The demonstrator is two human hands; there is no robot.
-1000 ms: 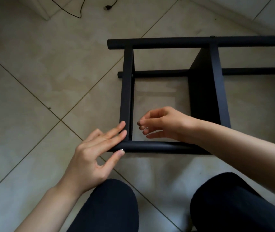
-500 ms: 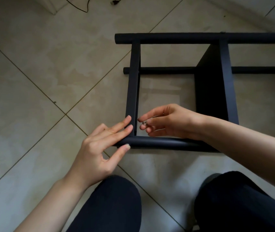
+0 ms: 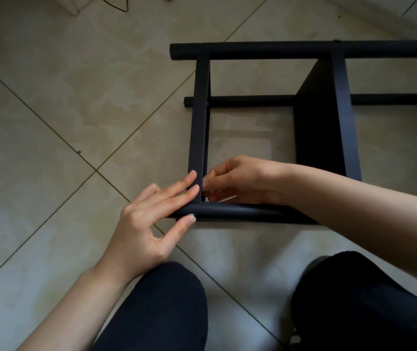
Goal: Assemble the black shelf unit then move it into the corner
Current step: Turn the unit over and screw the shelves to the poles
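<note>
- Black shelf unit [image 3: 324,138] lies on its side on the tiled floor [image 3: 62,110], directly ahead of the person's knees [image 3: 161,300]; its frame runs off the right edge of the view
- Near tube [image 3: 232,211] of the unit lies closest to the knees; a flat cross panel [image 3: 198,117] rises from its left end to the far tube [image 3: 303,49], and a lower tube [image 3: 250,100] lies on the floor between the two
- Second panel [image 3: 326,117] stands to the right of the cross panel, its broad face in shadow
- Left hand [image 3: 151,224] rests at the corner where the cross panel meets the near tube: fingers [image 3: 189,191] straight and laid flat against the panel's outer face, thumb tip pressed on a small silver fastener head [image 3: 191,215] on the near tube
- Right hand [image 3: 242,181] reaches across the near tube to the inner side of the same corner; fingertips curled together beside the cross panel in a pinch, but what they hold, if anything, is hidden
- Cable [image 3: 116,3] trails on the floor well beyond the unit, to its far left, near a pale wall edge [image 3: 73,6]
- Both knees in dark trousers sit just short of the near tube, apart from it
</note>
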